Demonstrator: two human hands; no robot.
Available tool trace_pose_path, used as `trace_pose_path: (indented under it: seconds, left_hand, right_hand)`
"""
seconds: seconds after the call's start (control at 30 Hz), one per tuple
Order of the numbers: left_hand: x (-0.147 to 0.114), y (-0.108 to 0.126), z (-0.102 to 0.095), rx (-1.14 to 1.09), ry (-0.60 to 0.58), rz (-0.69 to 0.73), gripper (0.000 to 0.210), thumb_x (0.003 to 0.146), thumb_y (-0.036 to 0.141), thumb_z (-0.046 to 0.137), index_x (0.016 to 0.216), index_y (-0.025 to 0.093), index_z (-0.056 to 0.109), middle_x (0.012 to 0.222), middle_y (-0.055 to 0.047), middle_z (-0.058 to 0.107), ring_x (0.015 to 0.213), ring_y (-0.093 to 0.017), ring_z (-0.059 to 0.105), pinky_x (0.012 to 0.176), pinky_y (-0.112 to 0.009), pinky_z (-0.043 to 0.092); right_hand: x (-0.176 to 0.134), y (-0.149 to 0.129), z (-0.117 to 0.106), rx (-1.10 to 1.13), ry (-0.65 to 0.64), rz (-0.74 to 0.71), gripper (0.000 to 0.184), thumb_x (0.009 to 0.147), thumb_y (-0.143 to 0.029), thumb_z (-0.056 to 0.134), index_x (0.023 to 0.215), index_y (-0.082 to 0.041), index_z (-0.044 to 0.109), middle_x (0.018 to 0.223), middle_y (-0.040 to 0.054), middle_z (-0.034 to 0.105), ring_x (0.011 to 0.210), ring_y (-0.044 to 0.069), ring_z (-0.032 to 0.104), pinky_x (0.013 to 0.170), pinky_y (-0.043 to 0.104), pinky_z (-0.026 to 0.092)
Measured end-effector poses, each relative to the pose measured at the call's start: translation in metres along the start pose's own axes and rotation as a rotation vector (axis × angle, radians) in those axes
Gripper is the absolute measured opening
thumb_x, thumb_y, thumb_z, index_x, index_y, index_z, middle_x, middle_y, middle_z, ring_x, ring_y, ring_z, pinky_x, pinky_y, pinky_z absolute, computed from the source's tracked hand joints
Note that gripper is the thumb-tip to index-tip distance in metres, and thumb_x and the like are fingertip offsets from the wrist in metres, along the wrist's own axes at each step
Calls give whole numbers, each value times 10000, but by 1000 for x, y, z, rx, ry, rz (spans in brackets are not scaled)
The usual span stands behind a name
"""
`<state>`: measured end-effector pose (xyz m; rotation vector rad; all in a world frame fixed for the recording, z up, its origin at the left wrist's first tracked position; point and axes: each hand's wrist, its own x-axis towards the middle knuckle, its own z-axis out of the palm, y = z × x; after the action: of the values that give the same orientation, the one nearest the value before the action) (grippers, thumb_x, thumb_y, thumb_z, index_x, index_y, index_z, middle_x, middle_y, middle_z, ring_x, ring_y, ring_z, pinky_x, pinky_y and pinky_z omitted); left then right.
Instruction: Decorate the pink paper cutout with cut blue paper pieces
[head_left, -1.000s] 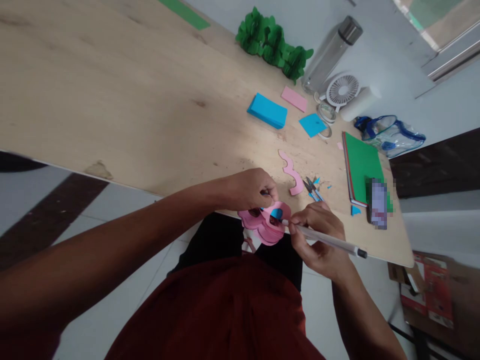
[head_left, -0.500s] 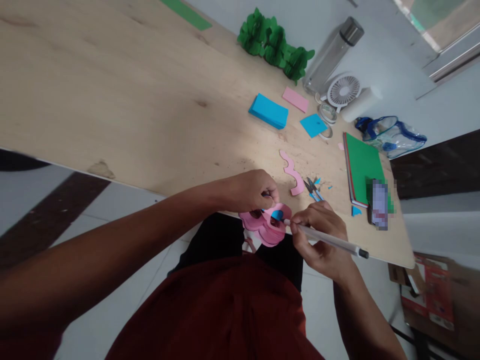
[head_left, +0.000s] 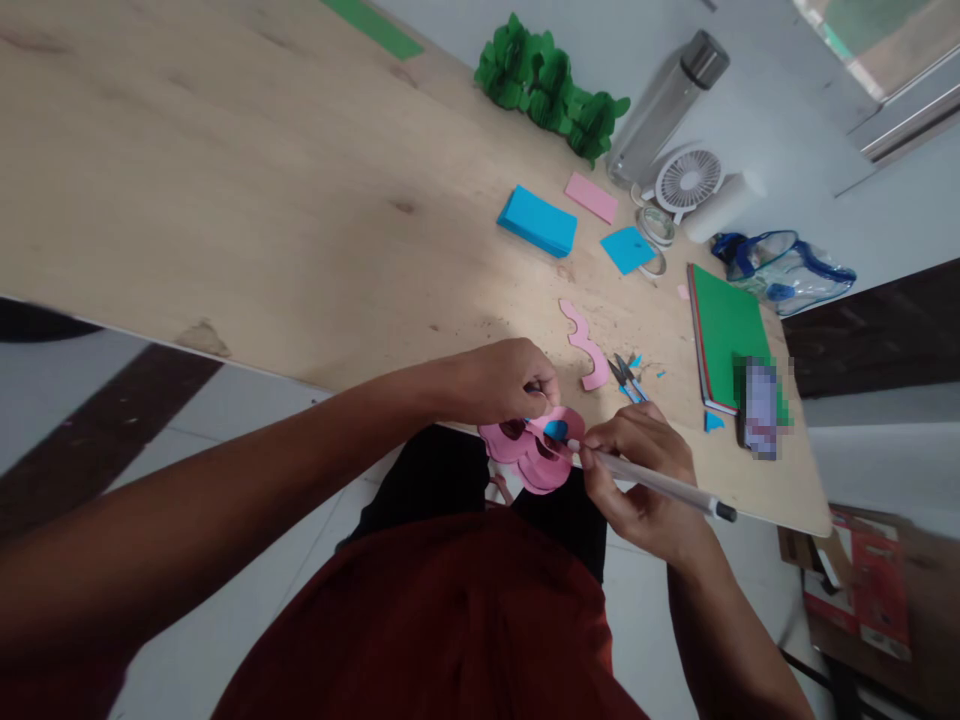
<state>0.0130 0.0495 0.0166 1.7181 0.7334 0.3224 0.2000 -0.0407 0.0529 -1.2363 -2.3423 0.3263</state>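
Near the table's front edge, my left hand is closed on a pink paper cutout with scalloped edges and layered petals. A round blue paper piece shows within the cutout. My right hand grips a white pen, its tip end against or just beside the pink paper and its dark end pointing right. Exact contact at the tip is too small to make out. Small scissors lie just beyond my right hand, and a wavy pink paper strip rests close by.
Farther back lie a blue paper stack, a pink paper piece, a blue square and tape rolls. Green paper shapes, a bottle and a small fan stand by the wall. Right: a green notebook.
The pen's tip end has shifted very slightly at the pink cutout, and its dark end sits a touch lower. My left hand keeps almost the same place.
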Motion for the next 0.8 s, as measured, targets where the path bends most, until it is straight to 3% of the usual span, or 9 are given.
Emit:
trace_pose_path:
  seconds: [0.47,0.8]
  left_hand:
    - [-3,4,3,-70,-11,-52,166,661,106,485,666,147,646,494,36,570,470,-109,602,424,-149,389]
    - [-5,2,3,-126,-17,-50,134,679,115,505,649,148,632,513,31,571,476,-113,602,427,-157,423]
  right_hand:
    - [-2,-7,-1,-96,-20,-37,90,786,-114,539,729,-183,529,549,-22,492,514,130,440,605,324,351]
    - [-5,-14,-12,-2,79,-25,108,771,-85,567,834,-172,566,626,5,578,563,146,512,630,343,380]
